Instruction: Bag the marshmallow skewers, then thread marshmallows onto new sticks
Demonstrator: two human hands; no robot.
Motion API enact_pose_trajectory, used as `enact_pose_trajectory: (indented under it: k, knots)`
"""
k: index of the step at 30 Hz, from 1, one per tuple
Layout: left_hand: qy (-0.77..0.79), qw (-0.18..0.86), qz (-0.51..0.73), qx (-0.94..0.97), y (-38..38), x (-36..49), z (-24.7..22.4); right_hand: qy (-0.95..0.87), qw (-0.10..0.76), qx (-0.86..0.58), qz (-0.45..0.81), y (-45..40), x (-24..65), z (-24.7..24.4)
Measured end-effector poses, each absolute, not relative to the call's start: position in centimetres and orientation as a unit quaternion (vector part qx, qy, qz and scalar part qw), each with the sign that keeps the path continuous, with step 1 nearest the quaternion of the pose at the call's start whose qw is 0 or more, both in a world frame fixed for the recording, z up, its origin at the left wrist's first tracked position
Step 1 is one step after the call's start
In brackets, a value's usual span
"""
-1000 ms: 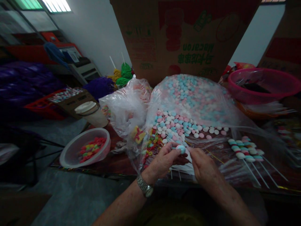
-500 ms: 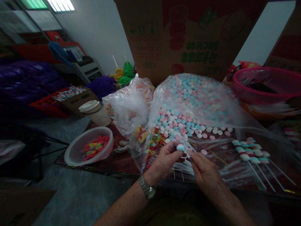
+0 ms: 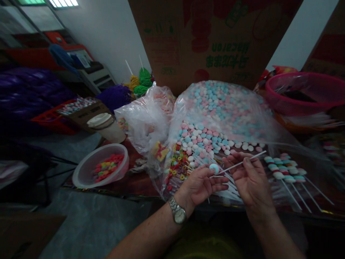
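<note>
My left hand (image 3: 198, 185), with a watch (image 3: 178, 213) on its wrist, pinches a small pale blue and white candy (image 3: 214, 168) at its fingertips. Between the thumb and fingers of my right hand (image 3: 249, 176) lies a thin white stick (image 3: 234, 166), slanting down to the left until its lower end meets the left fingers. Whether the stick touches the candy I cannot tell. Loose white sticks (image 3: 229, 192) lie beneath both hands. Behind them, pink, white and blue candies (image 3: 202, 136) spill from a large clear plastic bag (image 3: 221, 104).
Finished-looking candy skewers (image 3: 287, 169) lie to the right. Colourful candy rings (image 3: 178, 163) rest left of the sticks. A translucent bowl (image 3: 81, 176) with bright pieces stands at the left edge. A pink basket (image 3: 272, 95) is at right, a cardboard box (image 3: 172, 46) behind.
My right hand has moved up and right and turned palm-up, bringing the white stick into plain view. The left hand's lower fingers have opened while it keeps the candy.
</note>
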State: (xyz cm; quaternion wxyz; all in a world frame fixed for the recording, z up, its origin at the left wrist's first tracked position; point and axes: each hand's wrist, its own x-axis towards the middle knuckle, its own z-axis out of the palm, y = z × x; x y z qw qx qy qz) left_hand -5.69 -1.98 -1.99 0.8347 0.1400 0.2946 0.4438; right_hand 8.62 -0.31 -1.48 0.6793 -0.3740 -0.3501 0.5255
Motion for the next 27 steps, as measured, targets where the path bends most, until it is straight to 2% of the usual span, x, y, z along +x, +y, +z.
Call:
enact_pose_trajectory:
  k: [3,6,9,16,18,21,23,27]
  knots:
    - [0.310,0.810,0.478,0.138,-1.5,-5.8,-1.7,-0.464,0.643,-0.397,0.462,-1.8,8.6,-1.8]
    - [0.338,0.789,0.493,0.139,-1.2,-6.3,-1.6,-0.670,0.487,-0.360,0.430,-3.5,8.8,-1.2]
    - [0.367,0.774,0.497,0.136,-1.0,-6.6,-1.6,-0.754,0.375,-0.285,0.457,-4.8,8.8,-0.5]
    - [0.432,0.638,0.594,0.232,-0.7,-7.4,-1.8,-0.691,0.320,-0.244,0.600,-6.7,11.3,-0.4]
    - [0.444,0.617,0.591,0.272,-0.7,-7.6,-1.9,-0.700,0.347,-0.295,0.550,-6.7,11.3,-0.3]
    - [0.446,0.594,0.599,0.299,-0.8,-7.5,-1.9,-0.762,0.411,-0.331,0.376,-6.2,10.0,-0.8]
    - [0.441,0.587,0.606,0.304,-0.9,-7.4,-1.8,-0.818,0.402,-0.303,0.278,-5.8,9.0,-1.4]
    - [0.444,0.588,0.589,0.331,-1.1,-7.5,-1.8,-0.836,0.391,-0.307,0.232,-5.4,7.8,-3.0]
